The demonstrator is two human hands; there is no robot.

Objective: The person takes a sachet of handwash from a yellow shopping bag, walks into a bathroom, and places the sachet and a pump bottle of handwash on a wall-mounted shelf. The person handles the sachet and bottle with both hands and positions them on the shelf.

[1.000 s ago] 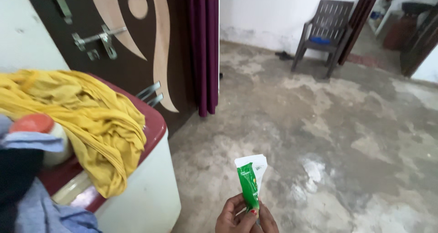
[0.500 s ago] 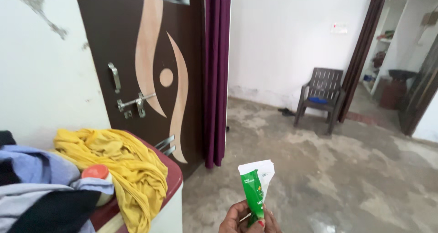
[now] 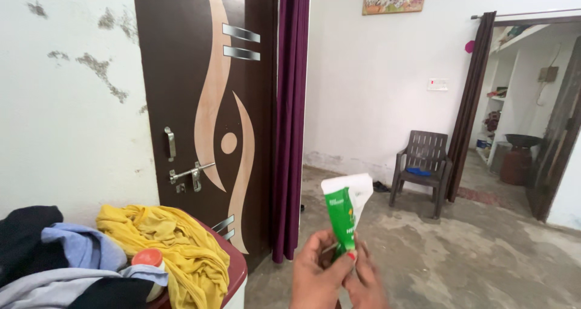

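A small green-and-white plastic sachet [image 3: 345, 215] stands upright in front of the person, near the lower middle of the head view, its torn white top edge uppermost and its green printed face turned toward the camera. Both hands grip it at its lower end: the left hand [image 3: 316, 273] curls around from the left with the thumb pressed on the front of the packet, and the right hand [image 3: 365, 283] closes in from the right, a red-painted nail showing where the fingertips pinch the bottom. Held by the base this way, the open top stays up and the contents, if any, stay in.

Down at the left, a heap of clothes lies on a maroon-topped white appliance [image 3: 233, 271]: a crumpled yellow cloth [image 3: 175, 242], a pale blue garment [image 3: 85, 248] and a dark one, with an orange-capped bottle [image 3: 148, 259] tucked among them. Behind stand a dark brown door [image 3: 206, 103] with pale curved inlay and a metal latch, and a purple curtain [image 3: 293, 103]. Well beyond, a brown plastic chair [image 3: 422, 164] sits on the patchy concrete floor [image 3: 472, 254].
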